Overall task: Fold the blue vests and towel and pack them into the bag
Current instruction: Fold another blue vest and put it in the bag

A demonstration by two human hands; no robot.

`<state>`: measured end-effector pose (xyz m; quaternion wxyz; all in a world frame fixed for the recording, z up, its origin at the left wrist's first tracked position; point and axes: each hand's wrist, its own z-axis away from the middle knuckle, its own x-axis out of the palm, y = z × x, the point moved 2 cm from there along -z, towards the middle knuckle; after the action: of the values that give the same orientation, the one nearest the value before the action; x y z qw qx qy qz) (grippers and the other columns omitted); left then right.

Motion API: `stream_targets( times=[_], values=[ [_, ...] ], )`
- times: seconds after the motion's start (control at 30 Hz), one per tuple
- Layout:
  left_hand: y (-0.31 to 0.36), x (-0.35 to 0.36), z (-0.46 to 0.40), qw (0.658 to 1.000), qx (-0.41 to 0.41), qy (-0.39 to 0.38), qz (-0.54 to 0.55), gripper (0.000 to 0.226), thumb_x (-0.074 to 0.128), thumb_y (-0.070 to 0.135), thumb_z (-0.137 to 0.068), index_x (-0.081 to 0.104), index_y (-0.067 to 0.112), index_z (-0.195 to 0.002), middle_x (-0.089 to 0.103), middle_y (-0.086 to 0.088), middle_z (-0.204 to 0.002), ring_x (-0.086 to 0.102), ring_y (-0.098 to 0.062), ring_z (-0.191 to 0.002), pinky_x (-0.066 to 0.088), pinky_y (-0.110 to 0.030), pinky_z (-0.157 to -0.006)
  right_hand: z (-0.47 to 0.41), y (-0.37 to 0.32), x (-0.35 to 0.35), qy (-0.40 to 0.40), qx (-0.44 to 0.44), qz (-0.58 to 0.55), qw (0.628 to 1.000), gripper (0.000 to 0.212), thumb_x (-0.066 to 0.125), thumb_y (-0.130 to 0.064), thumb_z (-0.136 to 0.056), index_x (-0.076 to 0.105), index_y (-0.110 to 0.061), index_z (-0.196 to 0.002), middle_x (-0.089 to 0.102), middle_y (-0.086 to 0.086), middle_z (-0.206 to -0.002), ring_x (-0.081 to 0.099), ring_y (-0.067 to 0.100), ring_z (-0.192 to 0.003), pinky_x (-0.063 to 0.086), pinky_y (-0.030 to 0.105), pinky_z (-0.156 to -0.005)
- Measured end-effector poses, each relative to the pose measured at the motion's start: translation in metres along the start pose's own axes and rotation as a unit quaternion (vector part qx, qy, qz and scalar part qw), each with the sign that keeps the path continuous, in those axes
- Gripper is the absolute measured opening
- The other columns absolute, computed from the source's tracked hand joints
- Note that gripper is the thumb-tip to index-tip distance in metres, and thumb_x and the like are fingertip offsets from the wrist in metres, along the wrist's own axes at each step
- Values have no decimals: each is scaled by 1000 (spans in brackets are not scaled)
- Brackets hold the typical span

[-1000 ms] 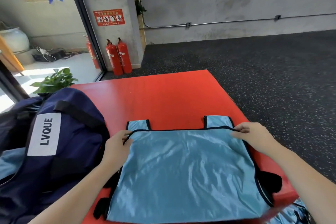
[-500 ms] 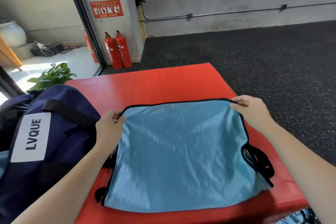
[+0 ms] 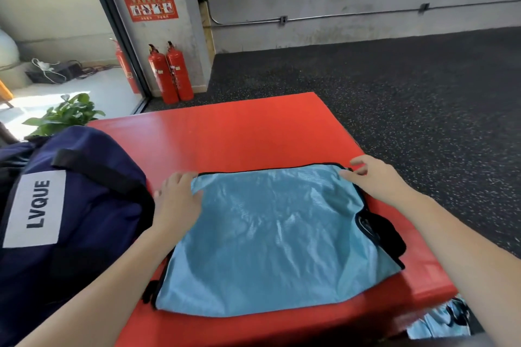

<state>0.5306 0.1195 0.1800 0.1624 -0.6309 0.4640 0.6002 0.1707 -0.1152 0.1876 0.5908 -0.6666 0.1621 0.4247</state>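
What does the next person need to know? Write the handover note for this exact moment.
Left hand: flat on the blue vest's far left corner, fingers relaxed.
Right hand: open, fingers resting on the far right corner.
Vest lies on the red table, folded once, straps tucked out of sight.
Navy bag sits left of it, touching the left hand.
More blue fabric hangs below the table's near right edge.
Left: finish folding, pack everything.

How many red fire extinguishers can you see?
3. Two red metal fire extinguishers stand side by side at the grey pillar's foot. A third red fire extinguisher stands left of them, partly hidden behind the dark door frame. More could be hidden.
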Motion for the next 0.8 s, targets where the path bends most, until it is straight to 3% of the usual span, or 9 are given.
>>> stream_targets(
  times=[0.07,0.17,0.3,0.37,0.43,0.5,0.6,0.7,0.8],
  values=[
    [28,-2,20,998,61,-6,18,40,62,21,-93,58,18,-132,55,-5,-135,48,-31,-127,36,-49,-103,15,4,-7,-8,7,14,1000,53,69,-58,-86,58,-26,-126,63,-10,-98,59,17,-100,41,31,-86],
    [75,5,57,986,130,-85,55,43,57,28,-97,50,24,-139,48,4,-145,39,-17,-138,26,-39,-113,41,20,-17,-41,16,49,998,58,74,-60,-80,58,-27,-125,68,-7,-106,62,15,-101,44,29,-85],
    [125,28,102,965,205,-148,66,49,50,50,-100,44,31,-144,41,10,-152,31,-9,-143,20,-32,-115,77,35,-28,-153,26,26,988,47,88,-44,-72,63,-32,-111,72,-5,-97,67,8,-84,44,17,-62],
    [139,43,118,960,200,-189,43,58,45,60,-98,39,33,-149,31,8,-160,21,-9,-149,14,-35,-121,82,39,-28,-138,14,41,989,33,87,-30,-74,69,-31,-103,74,-6,-88,70,12,-81,51,21,-64],
    [152,54,130,958,185,-216,24,65,41,67,-95,36,34,-151,23,4,-163,12,-14,-152,7,-39,-123,80,44,-29,-106,10,9,994,22,83,-19,-76,74,-31,-92,76,-4,-82,73,18,-86,57,32,-80],
    [171,57,139,957,182,-225,30,77,30,79,-89,36,35,-151,24,3,-163,13,-15,-152,6,-40,-121,78,48,-32,-77,20,-61,995,18,80,-13,-78,76,-27,-89,77,-1,-85,72,21,-92,55,38,-91],
    [203,57,147,955,183,-229,56,96,13,88,-76,35,33,-152,27,1,-162,17,-16,-150,8,-40,-121,82,54,-37,-68,64,-176,980,15,76,-12,-84,76,-17,-99,74,4,-93,65,20,-85,52,34,-74],
    [221,67,156,947,201,-249,21,96,2,83,-77,28,33,-154,14,-5,-166,3,-27,-153,-1,-53,-122,85,60,-41,-69,110,-274,953,23,72,-7,-89,69,-5,-112,66,7,-82,57,14,-66,44,24,-54],
    [223,80,168,935,254,-238,-71,94,-8,82,-76,16,38,-157,-3,-8,-168,-12,-37,-152,-11,-64,-116,89,63,-46,-87,104,-318,938,28,73,-14,-91,65,-4,-116,70,6,-88,65,14,-68,45,24,-59]
  ],
)
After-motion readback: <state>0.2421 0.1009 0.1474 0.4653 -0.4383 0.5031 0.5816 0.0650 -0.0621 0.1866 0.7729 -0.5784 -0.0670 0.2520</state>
